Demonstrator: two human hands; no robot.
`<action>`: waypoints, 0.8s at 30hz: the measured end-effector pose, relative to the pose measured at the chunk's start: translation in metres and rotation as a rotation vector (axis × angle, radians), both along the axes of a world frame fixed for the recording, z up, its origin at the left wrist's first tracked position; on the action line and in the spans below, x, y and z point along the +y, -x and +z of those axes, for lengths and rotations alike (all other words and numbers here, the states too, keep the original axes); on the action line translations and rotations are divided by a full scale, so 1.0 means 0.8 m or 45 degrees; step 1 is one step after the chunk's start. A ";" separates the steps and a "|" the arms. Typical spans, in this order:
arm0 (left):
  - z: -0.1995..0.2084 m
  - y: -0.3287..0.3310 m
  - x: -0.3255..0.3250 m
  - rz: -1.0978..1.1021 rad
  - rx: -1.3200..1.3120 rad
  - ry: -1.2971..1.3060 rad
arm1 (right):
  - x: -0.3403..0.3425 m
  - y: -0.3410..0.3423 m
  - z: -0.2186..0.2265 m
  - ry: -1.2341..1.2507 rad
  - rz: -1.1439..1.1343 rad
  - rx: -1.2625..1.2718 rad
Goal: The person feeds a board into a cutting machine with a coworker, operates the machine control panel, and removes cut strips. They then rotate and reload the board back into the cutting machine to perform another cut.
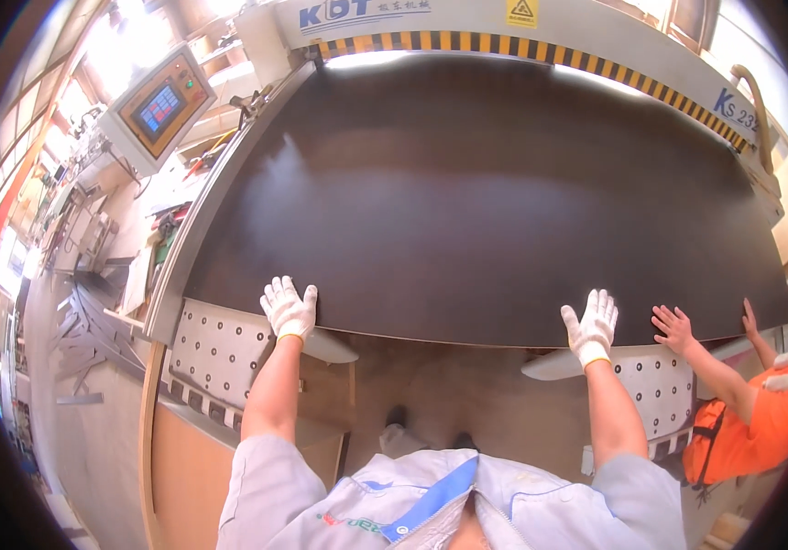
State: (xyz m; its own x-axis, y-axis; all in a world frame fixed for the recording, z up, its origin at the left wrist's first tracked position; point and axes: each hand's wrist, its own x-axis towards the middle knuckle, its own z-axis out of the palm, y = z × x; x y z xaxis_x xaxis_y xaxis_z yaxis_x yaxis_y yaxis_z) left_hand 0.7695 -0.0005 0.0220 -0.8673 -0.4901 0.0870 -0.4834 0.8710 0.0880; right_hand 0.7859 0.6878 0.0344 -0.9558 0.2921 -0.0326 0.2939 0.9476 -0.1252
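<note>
A large dark sheet panel (467,220) lies flat on the bed of a panel saw, its far edge under the machine's beam. In a white glove, my left hand (290,310) rests flat on the panel's near edge, fingers spread. My right hand (590,326), gloved the same way, lies on that edge further right, fingers stretched out and thumb apart. Neither hand grips anything. To the right, a co-worker's bare hands (673,328) also touch the panel's near edge.
A striped beam (467,41) crosses the far side. At the far left stands a control panel (160,108) with a screen. Perforated white support tables (220,346) flank me. A co-worker in orange (765,426) stands right. Offcut strips (92,325) lie at left.
</note>
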 end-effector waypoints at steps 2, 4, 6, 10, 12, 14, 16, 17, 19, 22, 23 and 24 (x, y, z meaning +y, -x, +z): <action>-0.004 0.005 0.009 0.015 -0.009 0.004 | 0.008 0.003 0.001 -0.025 0.001 -0.029; -0.003 0.015 0.015 0.013 -0.026 0.009 | 0.018 0.013 -0.001 -0.027 0.020 -0.012; -0.003 0.020 0.024 0.011 -0.030 0.003 | 0.024 0.020 0.002 -0.020 0.023 -0.005; -0.003 0.029 0.039 0.004 -0.022 -0.003 | 0.036 0.035 0.003 -0.041 0.018 -0.008; -0.006 0.029 0.045 0.005 -0.010 0.004 | 0.046 0.039 0.000 -0.050 0.019 0.007; -0.009 0.027 0.053 0.006 0.003 0.011 | 0.057 0.043 -0.002 -0.048 0.025 0.012; -0.012 0.021 0.064 0.003 -0.003 0.030 | 0.069 0.044 -0.004 -0.041 0.029 0.014; -0.013 0.020 0.072 0.002 -0.003 0.027 | 0.078 0.045 -0.006 -0.044 0.028 0.014; -0.015 0.017 0.088 -0.021 0.000 0.023 | 0.098 0.044 -0.010 -0.057 0.032 0.008; -0.016 0.024 0.096 -0.018 0.056 0.009 | 0.105 0.058 -0.011 -0.068 0.040 0.035; -0.015 0.029 0.100 -0.032 0.065 -0.002 | 0.108 0.062 -0.010 -0.073 0.026 0.035; -0.013 0.039 0.101 -0.039 0.082 -0.006 | 0.107 0.073 -0.014 -0.077 0.017 0.064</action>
State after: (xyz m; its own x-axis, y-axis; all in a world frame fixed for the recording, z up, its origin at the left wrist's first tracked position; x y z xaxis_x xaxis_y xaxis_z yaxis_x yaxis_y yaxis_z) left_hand 0.7382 0.0806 0.0117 -0.8746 -0.4640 0.1408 -0.4497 0.8847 0.1224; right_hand 0.7277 0.7735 0.0236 -0.9596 0.2795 0.0327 0.2761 0.9576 -0.0820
